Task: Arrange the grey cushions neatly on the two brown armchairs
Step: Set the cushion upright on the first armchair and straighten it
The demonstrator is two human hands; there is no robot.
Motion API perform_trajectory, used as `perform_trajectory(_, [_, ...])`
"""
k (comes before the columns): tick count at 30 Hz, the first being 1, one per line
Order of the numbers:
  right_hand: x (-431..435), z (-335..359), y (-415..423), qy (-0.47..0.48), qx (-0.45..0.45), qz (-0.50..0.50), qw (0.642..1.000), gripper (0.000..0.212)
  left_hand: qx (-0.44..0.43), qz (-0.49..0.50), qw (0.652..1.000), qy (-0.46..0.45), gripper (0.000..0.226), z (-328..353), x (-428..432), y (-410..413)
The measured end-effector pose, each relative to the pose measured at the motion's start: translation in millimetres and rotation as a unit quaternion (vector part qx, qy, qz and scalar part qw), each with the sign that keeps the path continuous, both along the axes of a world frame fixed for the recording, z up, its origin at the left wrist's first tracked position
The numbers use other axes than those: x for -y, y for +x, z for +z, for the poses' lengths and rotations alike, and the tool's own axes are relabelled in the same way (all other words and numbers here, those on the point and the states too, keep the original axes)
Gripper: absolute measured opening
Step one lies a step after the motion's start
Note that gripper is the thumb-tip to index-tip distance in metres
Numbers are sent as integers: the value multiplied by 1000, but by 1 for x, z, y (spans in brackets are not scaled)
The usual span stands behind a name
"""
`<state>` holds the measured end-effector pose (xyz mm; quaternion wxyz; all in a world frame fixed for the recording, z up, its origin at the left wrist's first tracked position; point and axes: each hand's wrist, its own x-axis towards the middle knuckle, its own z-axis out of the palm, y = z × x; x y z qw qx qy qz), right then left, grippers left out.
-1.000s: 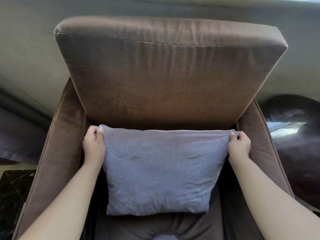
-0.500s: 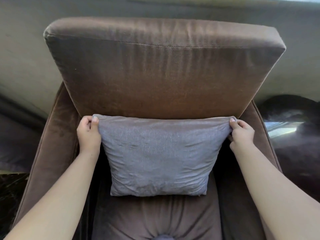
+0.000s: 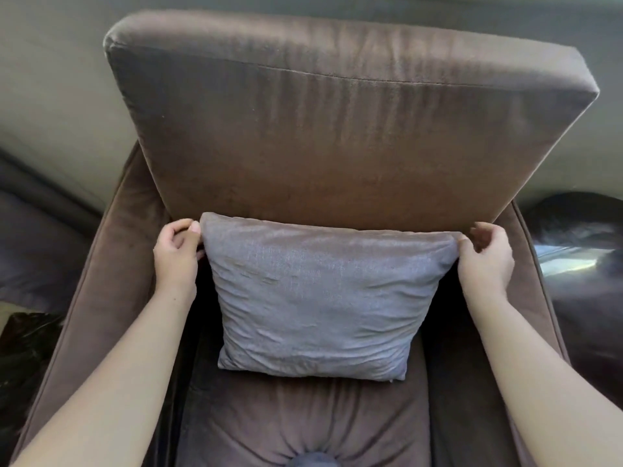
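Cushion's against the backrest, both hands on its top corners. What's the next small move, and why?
Probably let go of both corners. The cushion stands on the seat, leans on the backrest and looks roughly centred; the left hand and right hand only pinch its top corners. If it slumps, straighten it.

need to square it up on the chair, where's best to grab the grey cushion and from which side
Pinch the grey cushion at its two top corners, coming from its outer sides. It leans upright on the backrest, so those thin corners stand free.
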<state>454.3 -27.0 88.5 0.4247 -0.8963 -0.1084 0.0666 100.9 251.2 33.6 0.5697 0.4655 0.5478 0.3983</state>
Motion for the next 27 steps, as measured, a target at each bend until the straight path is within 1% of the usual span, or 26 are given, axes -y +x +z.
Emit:
perform_trajectory(2, [-7,8,-19,-50,91,68,992,34,1,14,999,-36,6,-18,20,-17])
perform_trajectory(4, [-25,10,-45,-75,166,171,968,35,-24,30,996,-78,8,-46,50,-35])
perform_trajectory(5, [-38,10,-60,-77,188,223,953,34,-42,43,993,-102,9,-62,66,-44])
perform_trajectory(7, [-69,12,-90,-78,190,325,923,33,-86,76,979,-168,13,-93,98,-63])
perform_trajectory(9, [-104,13,-121,-86,175,418,887,34,-122,88,957,-249,17,-116,127,-83])
perform_trajectory(12, [-157,12,-166,-123,164,520,829,39,-145,47,926,-345,26,-137,162,-104])
perform_trajectory(13, [-175,10,-183,-126,155,539,818,40,-148,41,920,-361,28,-140,171,-110])
perform_trajectory(14, [-188,11,-196,-125,142,543,818,40,-142,40,918,-369,30,-142,178,-112])
perform_trajectory(16, [-208,13,-213,-118,108,530,833,36,-110,55,919,-374,31,-144,185,-109])
perform_trajectory(17, [-218,11,-221,-121,105,530,833,33,-94,69,920,-374,31,-146,185,-108])
perform_trajectory(19, [-230,6,-233,-134,128,531,827,30,-81,84,922,-369,29,-152,182,-104])
perform_trajectory(21, [-238,2,-239,-131,129,503,845,27,-77,89,924,-363,24,-160,178,-101])
perform_trajectory(23, [-245,-1,-240,-114,102,463,873,23,-81,101,927,-352,18,-167,175,-98])
perform_trajectory(24, [-248,-2,-240,-110,92,450,882,21,-90,107,929,-344,16,-171,173,-96])
perform_trajectory(27, [-252,-5,-241,-112,93,439,887,18,-129,123,929,-324,8,-181,170,-92])
